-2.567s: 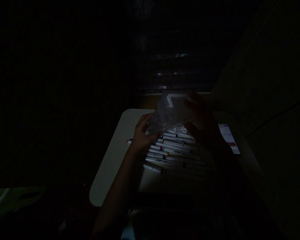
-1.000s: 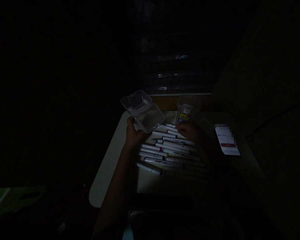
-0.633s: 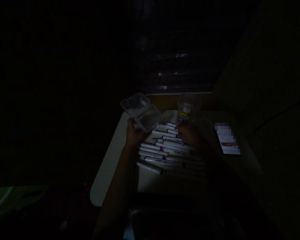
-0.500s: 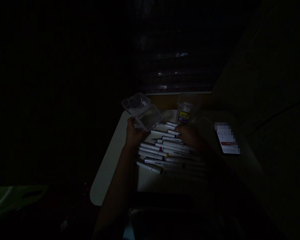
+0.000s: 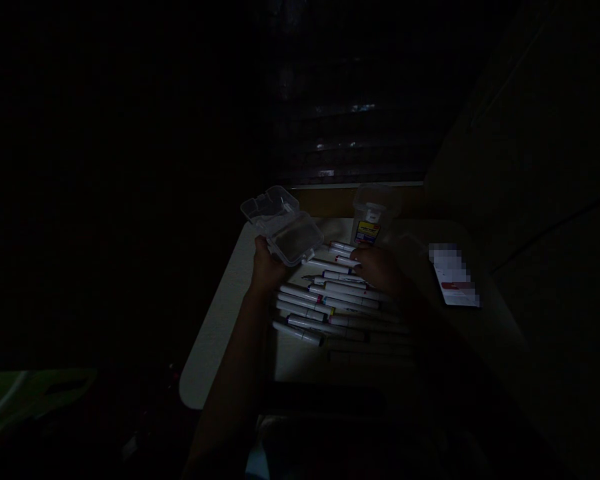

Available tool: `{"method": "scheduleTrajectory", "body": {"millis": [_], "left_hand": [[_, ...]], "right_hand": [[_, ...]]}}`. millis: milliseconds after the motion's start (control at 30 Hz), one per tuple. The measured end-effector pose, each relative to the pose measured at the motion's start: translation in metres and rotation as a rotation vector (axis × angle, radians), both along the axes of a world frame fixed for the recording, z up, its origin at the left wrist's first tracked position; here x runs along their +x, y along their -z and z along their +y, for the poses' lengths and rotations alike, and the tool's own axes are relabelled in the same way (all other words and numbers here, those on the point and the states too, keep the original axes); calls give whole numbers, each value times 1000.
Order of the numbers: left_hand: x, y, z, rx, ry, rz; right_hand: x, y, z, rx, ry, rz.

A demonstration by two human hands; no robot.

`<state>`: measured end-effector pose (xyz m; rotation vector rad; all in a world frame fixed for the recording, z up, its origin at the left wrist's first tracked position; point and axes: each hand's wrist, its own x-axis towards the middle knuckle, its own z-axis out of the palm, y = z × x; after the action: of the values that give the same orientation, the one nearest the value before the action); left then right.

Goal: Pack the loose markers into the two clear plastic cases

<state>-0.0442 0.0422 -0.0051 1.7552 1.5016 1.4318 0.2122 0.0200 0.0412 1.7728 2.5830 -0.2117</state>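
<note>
The scene is very dark. My left hand grips a clear plastic lid and holds it tilted above the left part of a small white table. Several white markers with coloured bands lie in a loose pile on the table. My right hand rests on the far end of the pile, its fingers curled over one or two markers near a clear tub with a yellow label; whether it grips them is too dim to make out.
A lit phone lies at the table's right side. A window with blinds is behind the table. A pale green object shows low on the left. The rest is in darkness.
The clear tub went from both hands to standing at the back of the table. My left hand now holds the lid up, and my right hand dropped onto the markers.
</note>
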Motion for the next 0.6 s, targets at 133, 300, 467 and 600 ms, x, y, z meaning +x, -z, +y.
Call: {"method": "scheduleTrajectory", "body": {"millis": [133,300,467,600], "left_hand": [[0,3,1,-11,-6,-3],[-3,5,2,1,-46,58],[-1,-2,0,5,-27,117],[1,-3,0,35,21,105]], "right_hand": [[0,1,1,-10,-27,-7],[-2,5,1,-4,-30,18],[4,-5,-1,21,2,89],[10,-29,-10,87,-17,269]]}}
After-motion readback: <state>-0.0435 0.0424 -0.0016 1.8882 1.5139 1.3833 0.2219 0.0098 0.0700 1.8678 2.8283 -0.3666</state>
